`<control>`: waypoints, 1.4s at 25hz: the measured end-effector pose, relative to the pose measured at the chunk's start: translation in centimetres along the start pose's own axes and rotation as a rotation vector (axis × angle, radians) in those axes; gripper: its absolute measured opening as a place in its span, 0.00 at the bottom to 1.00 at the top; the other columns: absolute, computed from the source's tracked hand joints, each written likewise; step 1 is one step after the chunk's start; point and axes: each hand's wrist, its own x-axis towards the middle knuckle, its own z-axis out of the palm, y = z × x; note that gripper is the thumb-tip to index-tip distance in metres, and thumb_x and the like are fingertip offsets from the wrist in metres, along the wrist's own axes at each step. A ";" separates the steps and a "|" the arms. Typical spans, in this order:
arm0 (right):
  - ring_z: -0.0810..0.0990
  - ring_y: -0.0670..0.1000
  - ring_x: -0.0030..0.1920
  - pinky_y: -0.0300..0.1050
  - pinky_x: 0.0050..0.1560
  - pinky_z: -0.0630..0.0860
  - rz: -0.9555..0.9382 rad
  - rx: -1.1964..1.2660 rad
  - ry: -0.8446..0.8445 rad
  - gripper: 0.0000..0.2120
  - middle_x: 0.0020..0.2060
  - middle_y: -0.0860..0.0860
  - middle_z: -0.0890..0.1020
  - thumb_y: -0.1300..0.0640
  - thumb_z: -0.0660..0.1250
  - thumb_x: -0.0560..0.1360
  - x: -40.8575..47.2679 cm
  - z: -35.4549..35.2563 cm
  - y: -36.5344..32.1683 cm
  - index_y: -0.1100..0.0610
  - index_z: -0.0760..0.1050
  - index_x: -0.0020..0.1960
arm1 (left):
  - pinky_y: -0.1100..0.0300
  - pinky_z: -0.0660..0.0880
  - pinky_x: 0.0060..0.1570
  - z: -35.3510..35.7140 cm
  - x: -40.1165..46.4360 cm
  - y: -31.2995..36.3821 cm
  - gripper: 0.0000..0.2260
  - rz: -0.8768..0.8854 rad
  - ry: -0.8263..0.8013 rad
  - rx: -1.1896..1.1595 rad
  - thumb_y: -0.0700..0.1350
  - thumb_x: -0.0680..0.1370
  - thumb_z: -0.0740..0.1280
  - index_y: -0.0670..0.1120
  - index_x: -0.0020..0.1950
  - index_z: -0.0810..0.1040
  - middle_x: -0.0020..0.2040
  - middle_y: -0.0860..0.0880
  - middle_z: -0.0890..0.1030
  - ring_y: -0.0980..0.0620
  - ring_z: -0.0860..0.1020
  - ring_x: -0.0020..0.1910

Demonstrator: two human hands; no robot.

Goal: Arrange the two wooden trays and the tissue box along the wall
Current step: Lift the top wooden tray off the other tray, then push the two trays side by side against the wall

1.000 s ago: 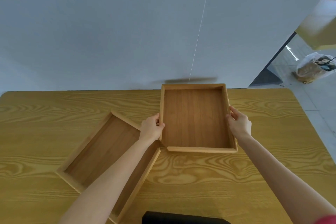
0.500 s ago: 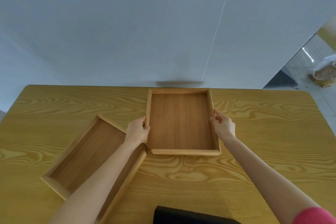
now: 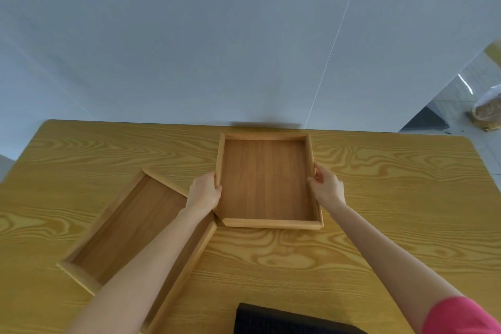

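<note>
One wooden tray [image 3: 267, 179] sits square to the wall, its far edge close to the table's back edge. My left hand [image 3: 204, 192] grips its left rim and my right hand [image 3: 326, 187] grips its right rim. A second wooden tray [image 3: 130, 228] lies at an angle to the left, partly under my left forearm, and its near right corner meets the first tray's near left corner. A black object [image 3: 284, 320] at the bottom edge may be the tissue box; only its top shows.
The light wooden table [image 3: 393, 211] runs up to a white wall [image 3: 217, 49]. Bare tabletop lies left and right of the held tray. Past the table's right end is a tiled floor with a bag [image 3: 488, 111].
The tray in my hands now sits closer to the wall. My head has turned, so the scene shifted right in view. The angled tray has not moved.
</note>
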 end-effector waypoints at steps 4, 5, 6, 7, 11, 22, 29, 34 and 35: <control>0.64 0.58 0.70 0.53 0.66 0.66 -0.170 -0.261 -0.022 0.26 0.71 0.58 0.65 0.58 0.59 0.77 -1.7 0.3 0.3 0.57 0.55 0.73 | 0.49 0.67 0.65 0.4 -1.7 0.3 0.26 0.152 0.051 0.120 0.45 0.77 0.62 0.41 0.72 0.57 0.68 0.39 0.70 0.42 0.70 0.65; 0.61 0.57 0.72 0.54 0.69 0.64 -0.272 -0.331 -0.017 0.26 0.73 0.57 0.62 0.57 0.59 0.77 -2.6 0.4 0.5 0.56 0.55 0.73 | 0.48 0.63 0.68 0.8 -2.5 0.3 0.26 0.245 0.084 0.166 0.48 0.77 0.61 0.43 0.72 0.57 0.71 0.41 0.65 0.43 0.65 0.69; 0.59 0.56 0.73 0.54 0.70 0.60 -0.384 -0.385 -0.027 0.26 0.74 0.55 0.60 0.54 0.60 0.77 -3.6 0.6 0.8 0.55 0.55 0.73 | 0.48 0.59 0.71 1.3 -3.4 0.5 0.26 0.342 0.087 0.192 0.51 0.77 0.60 0.46 0.72 0.57 0.73 0.44 0.62 0.45 0.61 0.72; 0.58 0.54 0.73 0.54 0.72 0.57 -0.484 -0.434 -0.058 0.27 0.74 0.54 0.60 0.51 0.60 0.77 -4.6 0.8 1.1 0.54 0.55 0.73 | 0.48 0.56 0.72 1.8 -4.2 0.7 0.26 0.423 0.048 0.209 0.54 0.77 0.60 0.48 0.72 0.58 0.74 0.46 0.61 0.47 0.59 0.73; 0.53 0.51 0.75 0.51 0.75 0.45 -0.595 -0.693 -0.212 0.30 0.74 0.53 0.59 0.44 0.58 0.75 -7.0 1.7 2.6 0.50 0.53 0.73 | 0.50 0.53 0.73 3.8 -5.7 0.8 0.27 0.495 -0.159 0.395 0.57 0.76 0.60 0.51 0.72 0.58 0.75 0.49 0.60 0.49 0.56 0.74; 0.55 0.53 0.75 0.50 0.75 0.41 -0.589 -0.789 -0.167 0.22 0.74 0.53 0.59 0.54 0.57 0.78 -4.6 2.6 2.4 0.50 0.59 0.72 | 0.49 0.63 0.68 4.3 -3.4 1.1 0.18 0.479 -0.178 0.420 0.49 0.79 0.56 0.52 0.70 0.64 0.75 0.48 0.60 0.46 0.56 0.74; 0.55 0.52 0.75 0.50 0.75 0.41 -0.578 -0.782 -0.175 0.23 0.75 0.52 0.59 0.53 0.58 0.78 -3.6 2.7 1.8 0.49 0.58 0.72 | 0.46 0.63 0.69 3.8 -2.0 1.2 0.18 0.474 -0.204 0.414 0.48 0.79 0.57 0.54 0.70 0.63 0.75 0.48 0.59 0.46 0.55 0.74; 0.53 0.52 0.75 0.52 0.75 0.40 -0.517 -0.773 -0.204 0.25 0.75 0.53 0.57 0.55 0.59 0.77 -4.3 2.7 0.7 0.51 0.57 0.72 | 0.46 0.59 0.71 3.4 -2.2 2.0 0.20 0.443 -0.216 0.402 0.46 0.79 0.59 0.51 0.70 0.63 0.75 0.46 0.60 0.45 0.56 0.74; 0.52 0.52 0.75 0.53 0.75 0.40 -0.496 -0.757 -0.215 0.26 0.75 0.53 0.57 0.55 0.59 0.77 -4.7 2.8 0.5 0.51 0.56 0.73 | 0.46 0.58 0.71 3.3 -2.6 2.1 0.21 0.441 -0.206 0.387 0.46 0.78 0.59 0.50 0.71 0.62 0.74 0.46 0.61 0.45 0.57 0.74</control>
